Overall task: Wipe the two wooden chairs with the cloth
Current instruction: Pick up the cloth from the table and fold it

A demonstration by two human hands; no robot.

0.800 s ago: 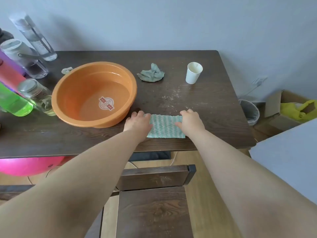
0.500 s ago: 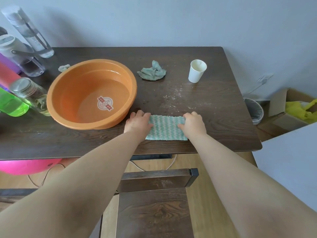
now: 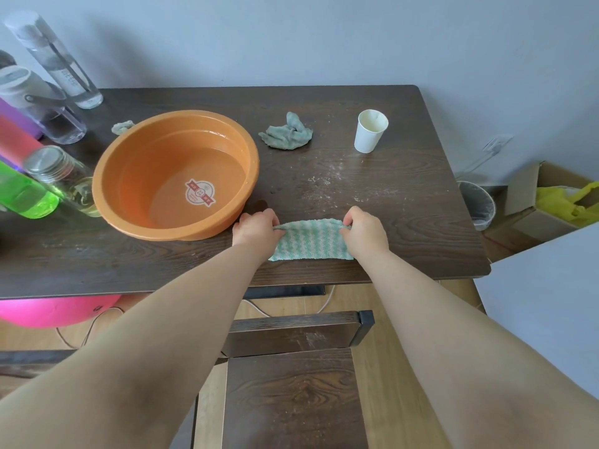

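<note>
Pinched at both far corners, left hand [image 3: 257,230] and right hand [image 3: 364,233], the green-and-white cloth [image 3: 309,239] lies at the table's [image 3: 405,205] near edge. Nearest: wooden chair [image 3: 291,400]; dark wood [image 3: 32,361] lower left, possibly the second. Orange basin [image 3: 146,163] just beside the left hand. Beyond: crumpled rag [image 3: 287,136], paper cup [image 3: 369,132].

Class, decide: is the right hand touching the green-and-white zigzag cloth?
Touching. The head view shows the right hand pinching the raised far edge of the green-and-white zigzag cloth.
</note>
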